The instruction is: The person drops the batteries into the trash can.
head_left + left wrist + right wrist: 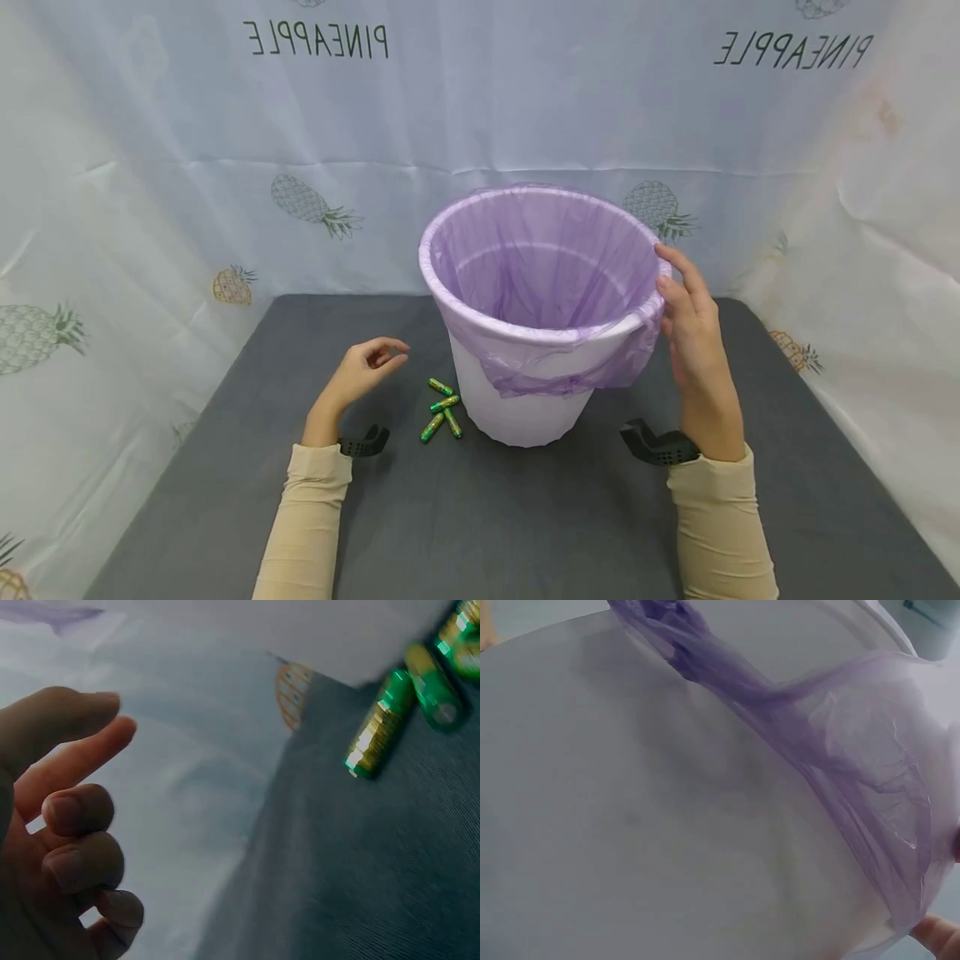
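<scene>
A white plastic bin (517, 400) stands on the dark grey table (525, 517), lined with a thin purple bag (547, 267) folded over its rim. My right hand (686, 317) touches the rim on the right side, fingers fairly straight against the bag's edge. In the right wrist view the bin wall (630, 825) and the purple bag (855, 750) fill the frame, with a fingertip (934, 934) at the lower right. My left hand (371, 362) hovers left of the bin with loosely curled fingers (75, 814), holding nothing. Several green-and-gold batteries (442, 408) (379, 727) lie at the bin's left foot.
A white cloth printed with pineapples (307, 204) hangs behind and on both sides of the table. Black wrist-camera straps (363, 442) (660, 446) sit on both beige-sleeved arms. Bare table surface lies in front of the bin.
</scene>
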Tool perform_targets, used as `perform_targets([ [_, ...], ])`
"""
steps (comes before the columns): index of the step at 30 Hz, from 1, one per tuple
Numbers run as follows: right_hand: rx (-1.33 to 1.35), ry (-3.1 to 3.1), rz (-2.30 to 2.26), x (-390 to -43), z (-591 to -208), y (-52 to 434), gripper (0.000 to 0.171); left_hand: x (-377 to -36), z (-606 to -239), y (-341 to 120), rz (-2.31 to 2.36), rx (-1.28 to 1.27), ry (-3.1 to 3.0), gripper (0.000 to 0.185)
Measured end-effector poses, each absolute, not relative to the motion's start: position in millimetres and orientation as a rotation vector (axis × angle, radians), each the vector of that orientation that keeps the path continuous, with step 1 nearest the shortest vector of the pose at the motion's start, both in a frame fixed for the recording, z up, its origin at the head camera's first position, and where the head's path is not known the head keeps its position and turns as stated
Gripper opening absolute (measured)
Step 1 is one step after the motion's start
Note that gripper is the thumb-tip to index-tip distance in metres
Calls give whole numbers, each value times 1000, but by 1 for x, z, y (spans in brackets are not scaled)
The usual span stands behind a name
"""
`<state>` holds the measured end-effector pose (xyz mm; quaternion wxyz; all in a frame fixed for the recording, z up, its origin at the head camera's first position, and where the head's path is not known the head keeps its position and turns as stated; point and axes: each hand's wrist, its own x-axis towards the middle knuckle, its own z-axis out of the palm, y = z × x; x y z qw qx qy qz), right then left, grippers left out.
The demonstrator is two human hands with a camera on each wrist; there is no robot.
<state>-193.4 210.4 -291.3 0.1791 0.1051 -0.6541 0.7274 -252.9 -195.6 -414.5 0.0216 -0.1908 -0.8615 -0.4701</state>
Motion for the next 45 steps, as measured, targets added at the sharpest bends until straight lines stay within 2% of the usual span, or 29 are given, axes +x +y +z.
perform_targets([
  [5,317,-1761,2074,-197,-295,208,33,-267,-439,-199,-1460,-668,-2770,29],
  [14,328,-1684,2120,-201,-297,205,31,-273,-460,-187,-1309,-711,-2856,27],
  [28,353,-1649,2114,-205,-302,202,31,-276,-473,-176,-1186,-743,-2918,27],
  [45,422,-1595,2103,-202,-305,200,35,-274,-475,-177,-1128,-825,-2911,18],
])
